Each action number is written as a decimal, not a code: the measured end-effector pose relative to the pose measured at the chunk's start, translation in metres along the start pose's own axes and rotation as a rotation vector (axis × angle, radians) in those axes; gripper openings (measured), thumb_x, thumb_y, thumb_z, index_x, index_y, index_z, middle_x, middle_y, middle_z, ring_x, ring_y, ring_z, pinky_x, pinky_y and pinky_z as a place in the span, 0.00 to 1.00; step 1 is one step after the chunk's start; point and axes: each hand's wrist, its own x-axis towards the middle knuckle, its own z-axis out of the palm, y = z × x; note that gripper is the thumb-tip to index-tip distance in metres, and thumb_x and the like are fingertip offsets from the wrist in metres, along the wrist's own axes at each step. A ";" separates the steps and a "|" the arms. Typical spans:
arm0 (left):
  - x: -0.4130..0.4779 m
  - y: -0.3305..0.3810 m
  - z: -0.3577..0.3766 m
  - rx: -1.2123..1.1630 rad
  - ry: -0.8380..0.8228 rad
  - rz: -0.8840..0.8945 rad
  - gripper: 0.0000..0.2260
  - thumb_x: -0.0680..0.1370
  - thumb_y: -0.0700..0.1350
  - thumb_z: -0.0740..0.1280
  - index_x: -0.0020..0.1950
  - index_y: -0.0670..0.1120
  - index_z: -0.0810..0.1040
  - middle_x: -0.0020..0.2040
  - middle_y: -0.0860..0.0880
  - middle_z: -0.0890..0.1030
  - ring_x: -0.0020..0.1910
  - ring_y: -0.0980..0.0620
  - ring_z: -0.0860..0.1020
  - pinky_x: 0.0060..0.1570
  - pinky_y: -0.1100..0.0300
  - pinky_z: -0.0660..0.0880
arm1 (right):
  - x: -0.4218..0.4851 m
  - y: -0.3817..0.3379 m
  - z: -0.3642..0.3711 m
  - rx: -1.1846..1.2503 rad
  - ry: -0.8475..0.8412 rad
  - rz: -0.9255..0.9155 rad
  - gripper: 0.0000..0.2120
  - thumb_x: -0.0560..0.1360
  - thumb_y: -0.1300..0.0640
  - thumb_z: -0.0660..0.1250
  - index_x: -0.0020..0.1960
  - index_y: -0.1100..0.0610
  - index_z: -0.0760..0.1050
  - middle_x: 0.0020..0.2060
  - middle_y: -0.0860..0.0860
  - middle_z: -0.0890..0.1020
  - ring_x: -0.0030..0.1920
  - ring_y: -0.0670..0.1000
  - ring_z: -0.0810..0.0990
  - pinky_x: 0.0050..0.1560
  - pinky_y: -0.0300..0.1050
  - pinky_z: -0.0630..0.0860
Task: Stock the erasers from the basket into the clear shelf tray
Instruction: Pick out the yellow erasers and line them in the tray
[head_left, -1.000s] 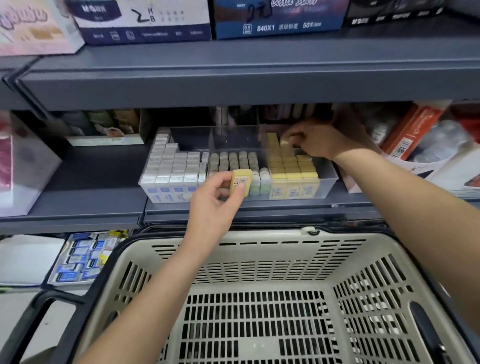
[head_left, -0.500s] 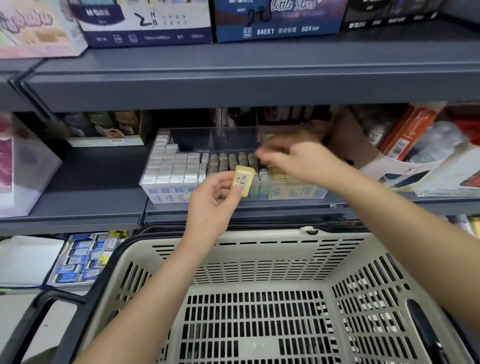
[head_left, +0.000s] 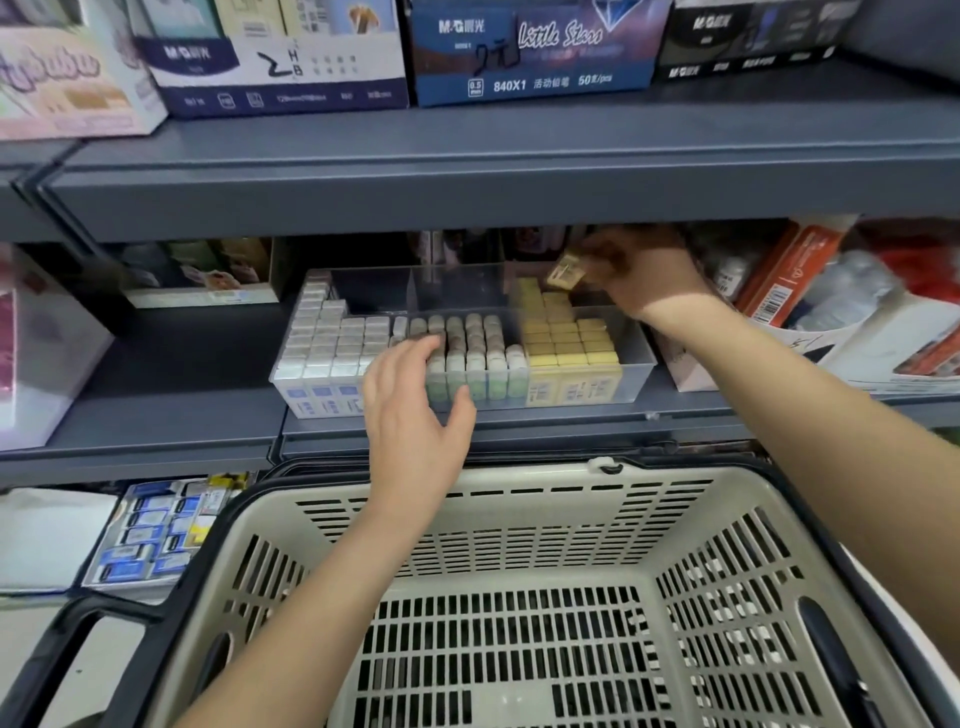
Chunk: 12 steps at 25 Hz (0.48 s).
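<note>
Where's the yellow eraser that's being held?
In the head view, the yellow eraser is pinched in the right hand, above the back yellow rows at the right of the clear tray.

Low upper shelf (head_left: 519, 171) overhangs tray (head_left: 638, 382), whose rear lies unfilled.

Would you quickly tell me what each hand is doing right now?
Left hand: open, holding nothing.
Right hand: pinching a yellow eraser.

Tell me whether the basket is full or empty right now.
Empty, as far as shown: the basket has a bare slatted floor with nothing lying on it; its near end is out of frame.
</note>
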 end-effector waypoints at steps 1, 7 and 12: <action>0.000 0.000 0.000 0.022 -0.027 -0.011 0.22 0.74 0.42 0.67 0.67 0.45 0.69 0.65 0.48 0.71 0.68 0.50 0.64 0.70 0.52 0.61 | 0.007 0.004 0.003 -0.036 0.012 -0.025 0.12 0.78 0.60 0.60 0.59 0.59 0.77 0.58 0.57 0.79 0.58 0.58 0.75 0.54 0.41 0.66; 0.000 0.000 0.000 0.046 -0.050 -0.026 0.24 0.74 0.43 0.68 0.69 0.45 0.67 0.65 0.48 0.71 0.68 0.49 0.65 0.69 0.45 0.62 | 0.036 0.016 0.040 -0.171 -0.212 -0.029 0.13 0.78 0.60 0.57 0.59 0.57 0.75 0.61 0.57 0.76 0.60 0.58 0.74 0.57 0.45 0.68; -0.001 -0.001 0.002 0.058 -0.045 -0.009 0.23 0.74 0.43 0.68 0.68 0.43 0.68 0.64 0.47 0.73 0.66 0.48 0.67 0.68 0.43 0.62 | 0.043 0.022 0.055 -0.187 -0.364 0.011 0.12 0.79 0.57 0.55 0.58 0.53 0.74 0.57 0.56 0.78 0.53 0.56 0.77 0.50 0.44 0.70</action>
